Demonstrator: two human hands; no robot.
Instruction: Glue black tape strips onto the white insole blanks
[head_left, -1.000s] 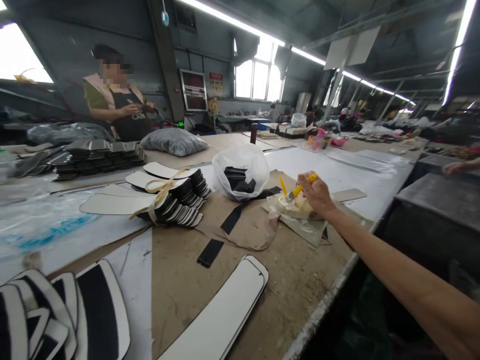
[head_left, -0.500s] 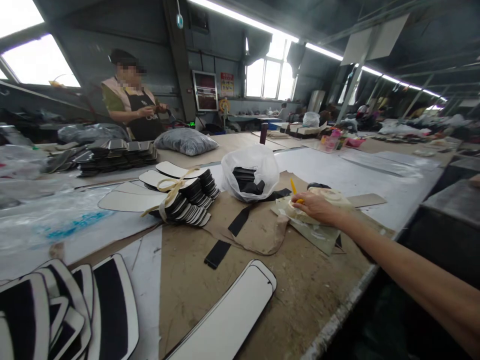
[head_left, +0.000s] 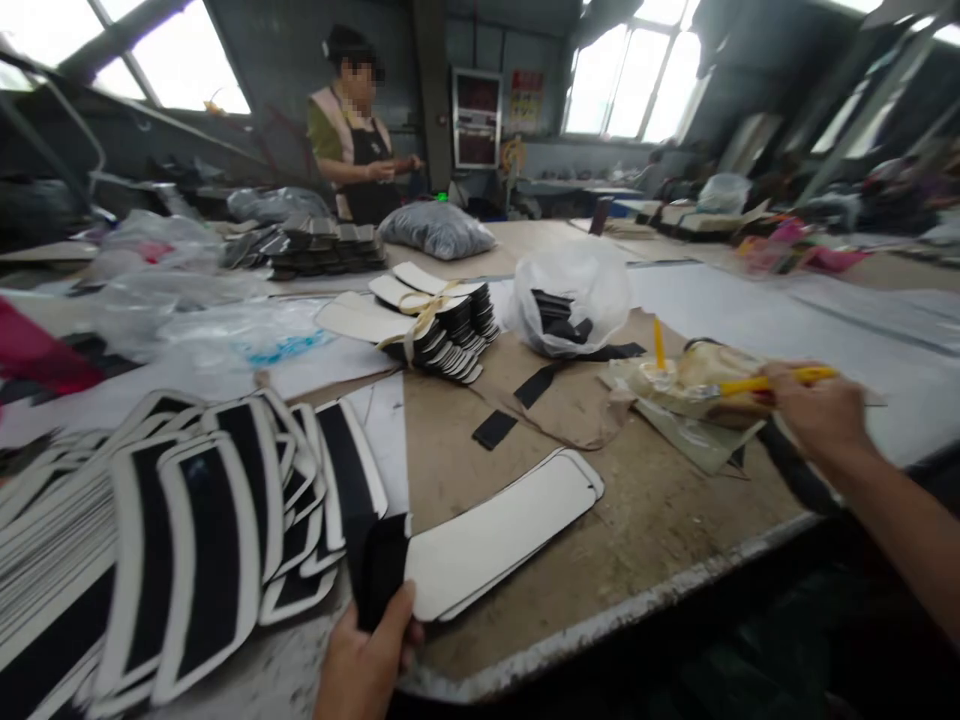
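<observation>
My right hand (head_left: 817,410) grips a yellow-handled brush (head_left: 750,384), its bristle end at a glue-crusted container (head_left: 701,372) on the right. A second yellow handle (head_left: 659,343) stands up from that container. At the bottom centre, my left hand (head_left: 371,650) is closed on a folded black strip (head_left: 384,565), thumb on top. The strip is beside the left end of white curved panels (head_left: 502,530) lying on the brown board. Left of it, many white-edged panels with black centres (head_left: 214,540) lie fanned in a pile.
Behind are a tied bundle of panels (head_left: 442,340), a white plastic bag (head_left: 574,300) with black strips, and a loose black piece (head_left: 495,429). The table's worn front edge (head_left: 600,610) runs diagonally. A person (head_left: 360,140) stands across the table.
The view has swung left and down. My left hand has come into view with the black strip. My right hand has lifted, showing the brush's long handle.
</observation>
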